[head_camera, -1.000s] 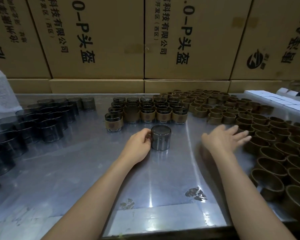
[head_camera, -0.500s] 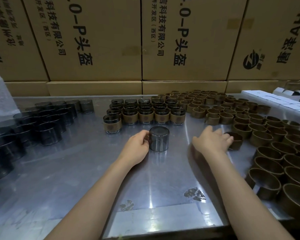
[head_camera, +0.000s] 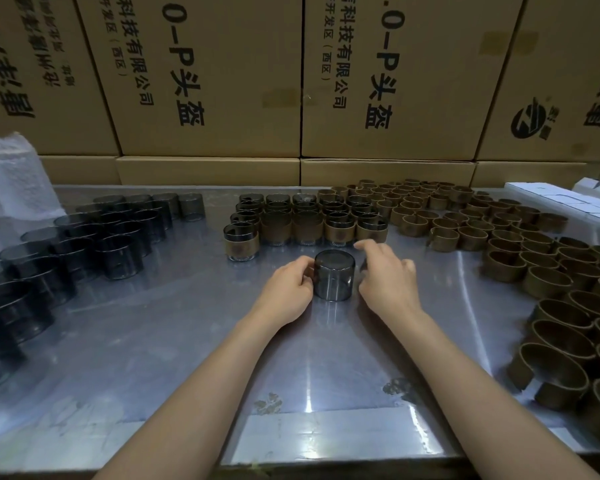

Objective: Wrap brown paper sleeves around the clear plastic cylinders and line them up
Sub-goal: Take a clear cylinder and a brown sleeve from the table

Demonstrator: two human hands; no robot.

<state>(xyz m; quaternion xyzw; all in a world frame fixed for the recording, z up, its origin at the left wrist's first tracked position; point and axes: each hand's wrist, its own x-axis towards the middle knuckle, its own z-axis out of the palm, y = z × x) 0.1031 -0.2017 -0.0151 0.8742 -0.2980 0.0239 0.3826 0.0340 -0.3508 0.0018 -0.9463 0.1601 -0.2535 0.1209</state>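
A clear cylinder (head_camera: 334, 276) is gripped by the left hand (head_camera: 289, 292) on the metal table (head_camera: 187, 341); the right hand (head_camera: 388, 275), fingers loosely curled, is held beside it; whether anything is held cannot be told.

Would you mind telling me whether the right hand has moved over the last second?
Yes. The right hand has come left from the loose brown sleeves to the bare cylinder.
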